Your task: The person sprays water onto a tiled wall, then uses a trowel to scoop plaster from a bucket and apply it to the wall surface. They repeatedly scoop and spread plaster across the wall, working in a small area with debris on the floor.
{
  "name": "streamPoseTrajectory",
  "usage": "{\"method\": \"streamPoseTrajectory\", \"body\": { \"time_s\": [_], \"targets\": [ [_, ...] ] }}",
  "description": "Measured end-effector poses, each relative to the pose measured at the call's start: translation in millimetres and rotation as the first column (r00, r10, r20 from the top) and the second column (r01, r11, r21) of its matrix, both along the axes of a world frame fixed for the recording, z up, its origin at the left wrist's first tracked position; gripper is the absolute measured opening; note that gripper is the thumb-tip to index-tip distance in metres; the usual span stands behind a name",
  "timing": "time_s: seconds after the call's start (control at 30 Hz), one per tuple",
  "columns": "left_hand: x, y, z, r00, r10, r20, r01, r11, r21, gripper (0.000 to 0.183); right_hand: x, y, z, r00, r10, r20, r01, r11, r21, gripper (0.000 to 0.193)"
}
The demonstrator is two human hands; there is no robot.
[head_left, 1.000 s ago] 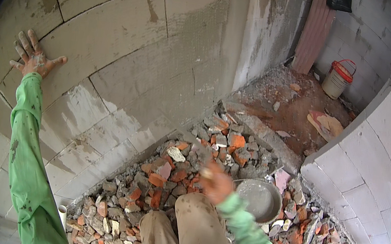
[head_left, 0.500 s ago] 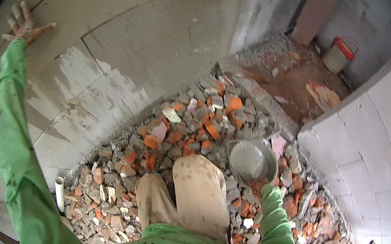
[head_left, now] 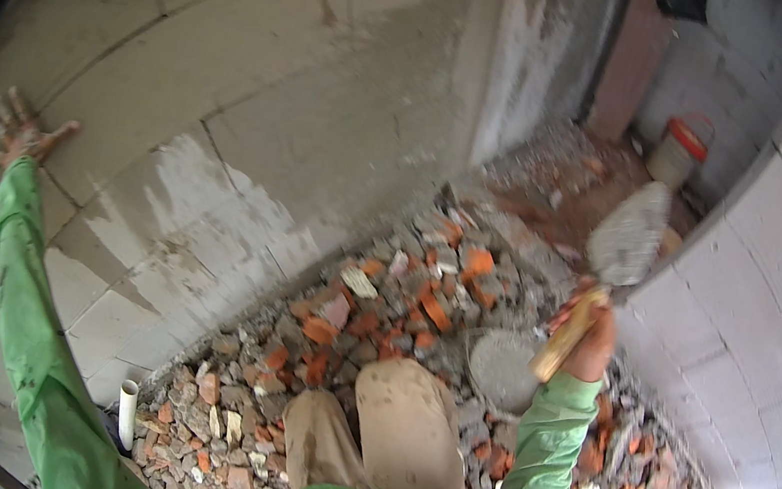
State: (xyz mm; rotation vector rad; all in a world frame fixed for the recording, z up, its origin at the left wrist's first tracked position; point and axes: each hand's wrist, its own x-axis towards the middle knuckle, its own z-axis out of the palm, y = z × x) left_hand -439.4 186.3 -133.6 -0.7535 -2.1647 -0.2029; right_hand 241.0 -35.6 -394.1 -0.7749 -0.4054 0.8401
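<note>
My left hand [head_left: 22, 132] lies flat with spread fingers against the block wall [head_left: 255, 138] on the left, partly coated in wet grey plaster. My right hand [head_left: 589, 340] is wrapped round the wooden handle of a trowel [head_left: 629, 235], raised above the rubble. The grey blade points up and away from me, blurred by motion; whether it carries mortar I cannot tell. Just below that hand sits a round pan of grey mortar [head_left: 499, 367], its right side hidden behind the hand and the trowel's handle.
Broken brick and concrete rubble [head_left: 403, 297] covers the ground around my knees. A white pipe [head_left: 126, 412] stands up at the left wall's foot. A low block wall [head_left: 736, 306] runs along the right. Beyond the sill stands a bucket with a red rim [head_left: 678, 151].
My right hand has come up from the pan, and the trowel now shows in it, above and right of the pan. My left hand stays on the wall; the view has tipped slightly upward.
</note>
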Motion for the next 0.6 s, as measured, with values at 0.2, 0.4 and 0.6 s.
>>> {"method": "streamPoseTrajectory", "body": {
  "time_s": [0.2, 0.4, 0.6],
  "targets": [
    [-1, -3, 6, 0.974, -0.149, 0.17, 0.153, 0.988, -0.012, 0.139, -54, 204, 118, 0.7, -0.703, 0.127, 0.58, 0.663, 0.473, 0.047],
    [8, -9, 5, 0.969, -0.164, 0.183, 0.169, 0.986, -0.009, 0.14, -196, 289, 94, 0.254, 0.187, 0.949, 0.213, 0.946, -0.244, 0.067],
    [-15, 6, -1, 0.992, -0.088, 0.088, 0.089, 0.996, -0.005, 0.137, -184, 94, -46, 0.353, 0.344, 0.87, -0.275, 0.927, -0.255, 0.053]
  ]
}}
